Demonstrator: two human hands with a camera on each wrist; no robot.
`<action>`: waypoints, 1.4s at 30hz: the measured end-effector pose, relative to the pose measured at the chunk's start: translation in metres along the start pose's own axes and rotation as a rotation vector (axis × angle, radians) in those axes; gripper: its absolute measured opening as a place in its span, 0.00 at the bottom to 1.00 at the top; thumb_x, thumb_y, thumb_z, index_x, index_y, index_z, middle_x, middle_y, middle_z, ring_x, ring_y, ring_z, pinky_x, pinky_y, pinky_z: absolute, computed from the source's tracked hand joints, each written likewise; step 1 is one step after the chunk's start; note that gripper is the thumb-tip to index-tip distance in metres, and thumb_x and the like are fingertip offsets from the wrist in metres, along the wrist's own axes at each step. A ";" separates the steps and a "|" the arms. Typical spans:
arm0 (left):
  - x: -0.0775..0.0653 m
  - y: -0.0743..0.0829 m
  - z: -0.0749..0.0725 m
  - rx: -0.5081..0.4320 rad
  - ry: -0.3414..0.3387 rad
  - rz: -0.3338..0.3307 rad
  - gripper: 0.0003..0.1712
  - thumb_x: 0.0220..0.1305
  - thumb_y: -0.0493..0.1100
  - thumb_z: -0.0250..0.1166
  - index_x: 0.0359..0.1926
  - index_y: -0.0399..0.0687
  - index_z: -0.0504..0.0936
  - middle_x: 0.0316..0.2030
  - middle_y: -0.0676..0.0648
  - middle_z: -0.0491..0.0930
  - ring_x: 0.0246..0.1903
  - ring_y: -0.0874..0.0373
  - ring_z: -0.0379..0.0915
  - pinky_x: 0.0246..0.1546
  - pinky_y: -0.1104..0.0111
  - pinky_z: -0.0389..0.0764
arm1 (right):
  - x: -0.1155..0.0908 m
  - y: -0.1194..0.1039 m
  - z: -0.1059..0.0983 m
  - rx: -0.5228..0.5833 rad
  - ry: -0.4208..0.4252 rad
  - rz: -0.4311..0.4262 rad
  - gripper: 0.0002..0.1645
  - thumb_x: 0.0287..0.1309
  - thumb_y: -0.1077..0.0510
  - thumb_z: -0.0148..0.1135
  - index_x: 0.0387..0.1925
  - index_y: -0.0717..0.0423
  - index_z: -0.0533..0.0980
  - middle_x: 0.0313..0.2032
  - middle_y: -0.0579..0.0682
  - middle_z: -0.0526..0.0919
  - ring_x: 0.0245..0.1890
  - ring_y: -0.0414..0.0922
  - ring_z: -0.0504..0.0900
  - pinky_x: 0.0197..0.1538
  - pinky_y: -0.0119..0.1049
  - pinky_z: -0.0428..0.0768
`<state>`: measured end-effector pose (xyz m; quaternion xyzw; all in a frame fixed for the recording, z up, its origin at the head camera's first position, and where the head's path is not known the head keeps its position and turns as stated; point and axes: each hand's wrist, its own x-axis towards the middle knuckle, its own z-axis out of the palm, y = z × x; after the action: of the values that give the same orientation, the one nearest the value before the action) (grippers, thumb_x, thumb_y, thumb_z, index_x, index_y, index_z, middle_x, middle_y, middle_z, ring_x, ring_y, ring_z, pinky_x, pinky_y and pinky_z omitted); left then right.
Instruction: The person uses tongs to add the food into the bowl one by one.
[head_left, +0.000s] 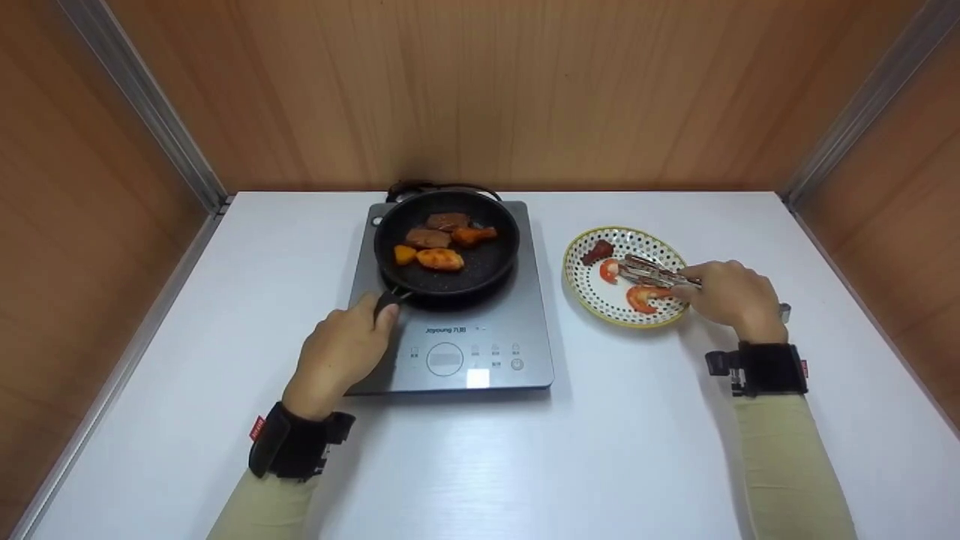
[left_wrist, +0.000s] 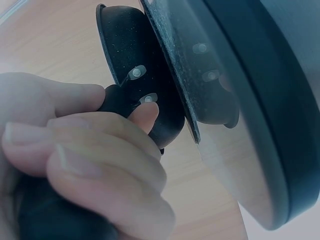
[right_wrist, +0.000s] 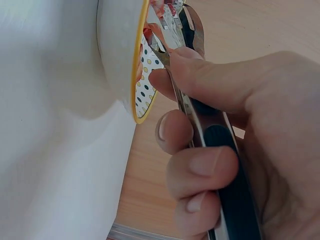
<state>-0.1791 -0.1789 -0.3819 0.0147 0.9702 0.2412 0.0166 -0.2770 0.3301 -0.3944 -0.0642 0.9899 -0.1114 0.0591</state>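
Observation:
My left hand (head_left: pixel 343 351) grips the black handle (head_left: pixel 387 301) of a frying pan (head_left: pixel 484 274). Seen from the left wrist, its fingers curl round that handle (left_wrist: pixel 65 215) near the rivets. In the pan lie two brown meat slices (head_left: pixel 428 238), a drumstick-like piece (head_left: pixel 474 235), a browned oblong piece (head_left: pixel 441 259) and a yellow chunk (head_left: pixel 405 255). My right hand (head_left: pixel 731 294) holds metal tongs (head_left: pixel 649 271), with dark grips (right_wrist: pixel 235 200), over a dotted plate (head_left: pixel 589 298). Curled orange-red shrimp (head_left: pixel 642 300) and a dark red piece (head_left: pixel 598 252) lie there; whether the tongs pinch anything, I cannot tell.
Under the pan is a grey induction cooker (head_left: pixel 525 322) with a touch panel at its front. A black cable (head_left: pixel 409 187) runs behind it along the back wooden wall (head_left: pixel 562 97). Wooden side panels bound the white table (head_left: pixel 615 450).

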 end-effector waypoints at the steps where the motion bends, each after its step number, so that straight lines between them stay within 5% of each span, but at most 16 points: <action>1: 0.000 0.000 0.000 0.002 -0.002 -0.001 0.20 0.86 0.55 0.48 0.48 0.43 0.75 0.29 0.42 0.77 0.29 0.48 0.75 0.26 0.59 0.70 | 0.000 0.000 0.000 -0.001 -0.001 -0.004 0.32 0.74 0.41 0.63 0.69 0.55 0.78 0.60 0.69 0.82 0.45 0.61 0.79 0.40 0.56 0.75; 19: 0.000 0.000 -0.001 -0.018 -0.022 -0.015 0.20 0.86 0.56 0.48 0.50 0.44 0.74 0.28 0.43 0.76 0.28 0.48 0.74 0.26 0.59 0.70 | -0.002 0.004 -0.002 -0.022 0.031 -0.036 0.31 0.77 0.42 0.60 0.70 0.56 0.77 0.63 0.69 0.80 0.60 0.71 0.79 0.50 0.69 0.77; 26: -0.001 0.000 -0.001 -0.019 -0.028 -0.019 0.21 0.86 0.56 0.48 0.51 0.44 0.74 0.29 0.42 0.77 0.29 0.47 0.75 0.26 0.58 0.70 | -0.003 0.004 -0.003 -0.006 0.076 -0.044 0.29 0.76 0.42 0.62 0.68 0.54 0.79 0.60 0.69 0.82 0.49 0.66 0.82 0.42 0.63 0.78; 42: -0.001 0.000 -0.002 -0.015 -0.017 -0.011 0.22 0.86 0.56 0.48 0.54 0.41 0.76 0.31 0.41 0.79 0.31 0.47 0.76 0.27 0.57 0.71 | -0.006 -0.004 -0.011 0.019 0.128 -0.038 0.29 0.76 0.41 0.61 0.68 0.52 0.79 0.58 0.68 0.83 0.43 0.60 0.79 0.36 0.53 0.74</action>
<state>-0.1777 -0.1795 -0.3798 0.0112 0.9683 0.2483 0.0261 -0.2716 0.3292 -0.3821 -0.0753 0.9892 -0.1256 -0.0057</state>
